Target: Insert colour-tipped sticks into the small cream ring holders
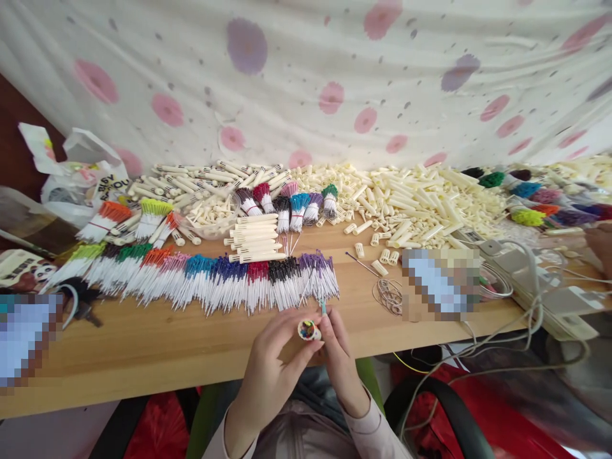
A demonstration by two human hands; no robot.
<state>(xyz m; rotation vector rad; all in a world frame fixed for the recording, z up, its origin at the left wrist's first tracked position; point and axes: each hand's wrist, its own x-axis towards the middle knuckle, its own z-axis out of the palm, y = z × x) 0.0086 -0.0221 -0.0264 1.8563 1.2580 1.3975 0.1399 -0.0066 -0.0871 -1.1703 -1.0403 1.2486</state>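
My left hand (277, 360) is closed around a cream multicolour pen barrel (310, 330). Its round open end faces up toward me, with several coloured tips visible inside. Close beside it, my right hand (338, 357) pinches a thin teal piece (324, 308), too small to make out fully, and its fingers are near the barrel's rim. Just beyond both hands lies a long row of white pen refills (229, 280), grouped by the colour of their ends. Behind that row rests a stack of cream pen barrels (255, 239).
Banded refill bundles (299, 210) and a heap of cream pen parts (421, 204) line the back. Right of my hands are rubber bands (389, 296), a blurred phone (437, 284) and power strips with cables (511, 274). Another person's hand (600, 245) appears at far right.
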